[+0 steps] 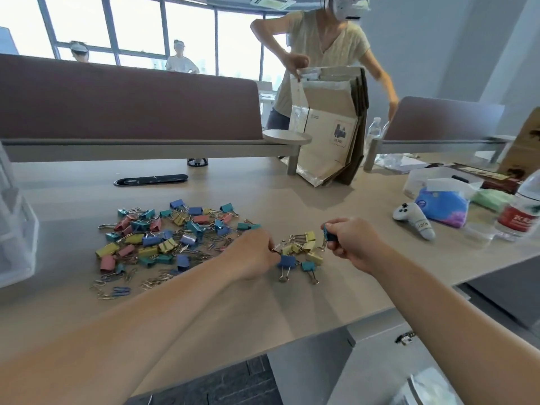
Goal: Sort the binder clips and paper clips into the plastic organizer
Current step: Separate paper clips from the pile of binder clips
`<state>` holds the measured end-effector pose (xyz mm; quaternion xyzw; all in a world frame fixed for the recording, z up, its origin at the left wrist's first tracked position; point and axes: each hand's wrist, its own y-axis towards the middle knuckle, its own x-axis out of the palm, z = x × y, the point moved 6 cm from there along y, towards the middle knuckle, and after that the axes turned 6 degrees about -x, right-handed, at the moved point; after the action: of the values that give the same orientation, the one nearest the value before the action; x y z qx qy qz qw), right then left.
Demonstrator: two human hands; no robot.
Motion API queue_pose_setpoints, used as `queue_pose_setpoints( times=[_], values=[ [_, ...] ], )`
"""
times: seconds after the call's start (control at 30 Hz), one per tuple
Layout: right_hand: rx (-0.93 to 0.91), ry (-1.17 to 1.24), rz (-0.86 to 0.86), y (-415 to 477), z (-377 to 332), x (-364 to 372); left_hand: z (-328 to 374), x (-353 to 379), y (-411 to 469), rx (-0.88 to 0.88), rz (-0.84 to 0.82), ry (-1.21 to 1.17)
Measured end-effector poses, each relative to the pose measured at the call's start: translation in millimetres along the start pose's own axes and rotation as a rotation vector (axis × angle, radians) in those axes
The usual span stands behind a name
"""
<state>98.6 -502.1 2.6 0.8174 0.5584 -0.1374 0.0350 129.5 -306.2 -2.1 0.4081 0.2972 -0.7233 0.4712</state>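
While your right hand (353,244) has thumb and curled fingers pinched round a dark teal binder clip (330,235), well right of the big pile (175,235), your left hand (254,255) is down at the small cluster (304,249) sitting just right of that pile. The left fingers are bunched at the wire handles of a yellow clip there. The back of the hand hides the tips though, so I can't tell if you're gripping it or just touching it.

The cluster is mostly yellow clips, plus a blue clip (287,261) and a teal clip (308,266) lying on its near side. The big pile is a mixed mess of blue, teal, yellow and pink binder clips on the desk (263,311), with loose paper clips (117,289) scattered along its near-left edge.

The plastic organizer (16,229) is off to the left of the pile, cut by the frame edge. It's translucent and too blurry to see what's in it. Far right of the pile you've got a white game controller (415,222) and a water bottle (518,213). Beyond the pile, someone standing has a hand at the top of a cardboard box (330,135).
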Motion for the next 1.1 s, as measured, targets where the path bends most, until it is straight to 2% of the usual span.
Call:
queue_pose_setpoints(
  times=[0.13,0.33,0.53,0.73,1.1],
  values=[
    [-0.108,-0.281,0.033,7.2,11.7,-9.7,8.5,15.8,6.6,-0.008,-0.025,-0.001],
    [-0.158,-0.498,-0.007,6.4,22.8,-1.7,20.7,27.0,20.1,0.052,-0.016,-0.019],
    [-0.09,-0.442,0.021,9.5,28.8,-9.0,39.5,34.8,27.1,0.126,-0.061,-0.037],
    [-0.124,-0.49,0.015,0.5,18.2,-20.8,49.4,33.3,23.5,0.161,-0.052,-0.051],
    [-0.217,-0.633,0.07,-17.5,1.9,-1.5,8.7,-8.5,-2.9,0.147,0.045,0.031]
  ],
)
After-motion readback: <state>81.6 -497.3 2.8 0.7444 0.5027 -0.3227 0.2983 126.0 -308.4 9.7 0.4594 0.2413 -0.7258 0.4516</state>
